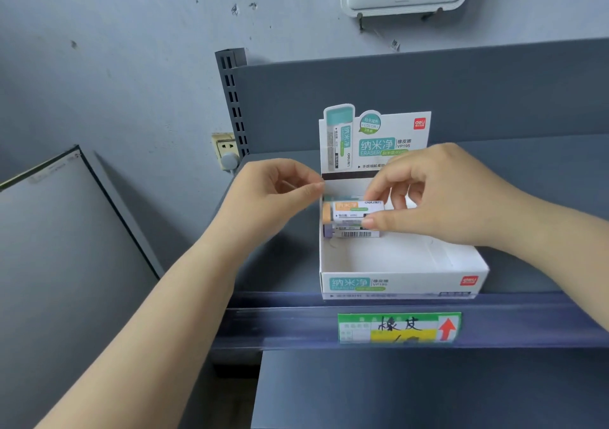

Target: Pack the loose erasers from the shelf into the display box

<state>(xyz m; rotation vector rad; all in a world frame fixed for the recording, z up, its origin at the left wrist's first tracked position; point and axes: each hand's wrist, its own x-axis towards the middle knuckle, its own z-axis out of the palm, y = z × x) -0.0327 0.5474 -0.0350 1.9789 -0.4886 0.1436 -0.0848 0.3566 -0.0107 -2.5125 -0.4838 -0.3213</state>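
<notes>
A white and teal display box (398,282) stands on the grey shelf (527,171), its printed back flap upright. Inside, at the back, lie stacked erasers: an orange-tipped eraser (349,210) on top and a purple-tipped eraser (349,232) with a barcode below it. My right hand (438,194) pinches the orange-tipped eraser between thumb and fingers over the box. My left hand (276,194) touches the box's left wall with curled fingertips. The front half of the box floor is bare.
A price rail (494,316) with a green label (398,328) runs along the shelf's front edge. A slotted upright (234,99) stands at the shelf's left end, next to a wall socket (225,150). A grey panel (66,230) lies at lower left.
</notes>
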